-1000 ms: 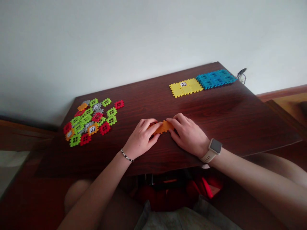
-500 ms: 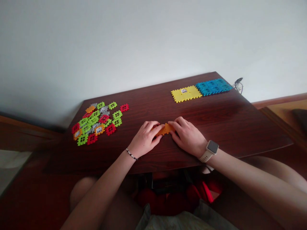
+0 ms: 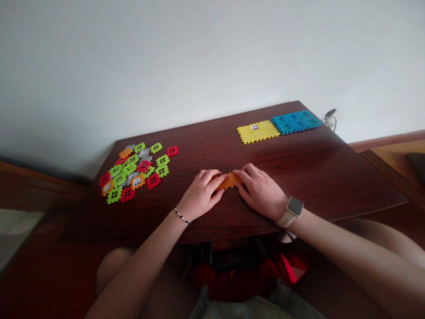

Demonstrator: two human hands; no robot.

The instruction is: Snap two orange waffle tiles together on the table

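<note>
Both my hands meet at the middle of a dark wooden table (image 3: pixel 299 159). Between them lie orange interlocking tiles (image 3: pixel 227 180), mostly hidden by my fingers. My left hand (image 3: pixel 201 193), with a bead bracelet at the wrist, pinches the left end of the orange tiles. My right hand (image 3: pixel 261 191), with a pale smartwatch on the wrist, grips the right end. The fingers of both hands are curled and pressed onto the tiles.
A loose pile of green, red, grey and orange tiles (image 3: pixel 135 170) lies at the table's left. Joined flat at the far right are a yellow panel (image 3: pixel 258 131) and a blue panel (image 3: pixel 295 121). A dark cable (image 3: pixel 330 116) sits at the far corner. Red items (image 3: pixel 282 266) show under the table.
My hands stay on the orange tiles with hardly any movement. The view has shifted a little, so the table sits lower in the picture than a second ago.
</note>
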